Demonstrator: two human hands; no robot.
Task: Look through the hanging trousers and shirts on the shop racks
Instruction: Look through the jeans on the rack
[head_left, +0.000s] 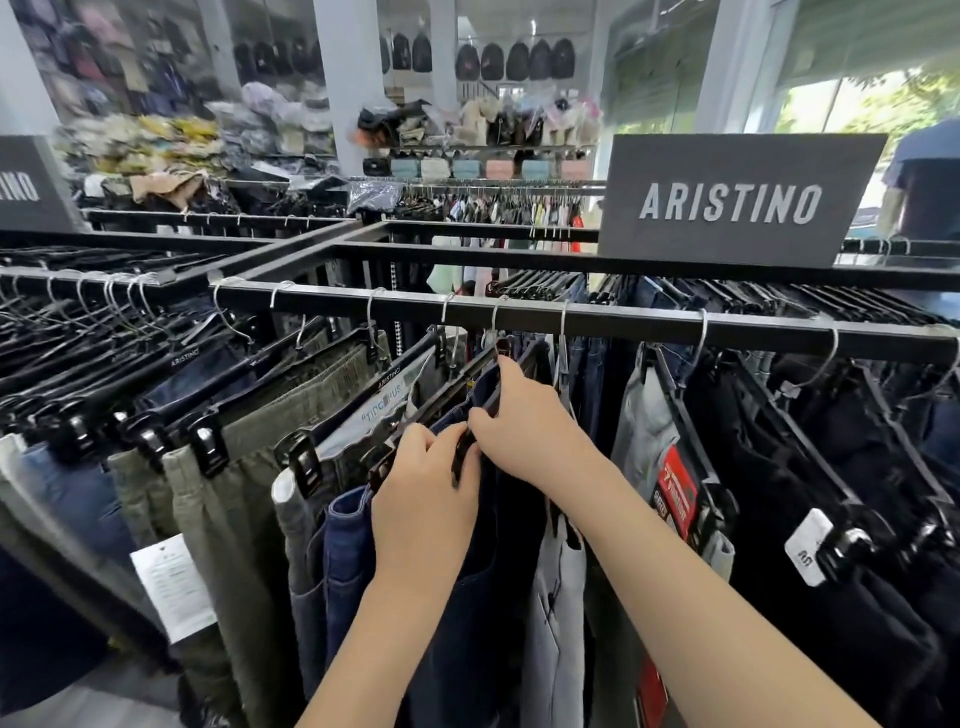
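Both your hands are on the dark navy trousers (467, 519) at the rack's middle.

Your left hand (423, 499) and right hand (524, 431) meet, fingers curled round their clip hanger (457, 395) under the black rail (623, 317); olive trousers (218, 499) hang at 9 o'clock.

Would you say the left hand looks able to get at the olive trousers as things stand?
Probably yes. The left hand holds a hanger just right of the olive trousers; only the grey jeans hang between, and nothing blocks the front of the rail.
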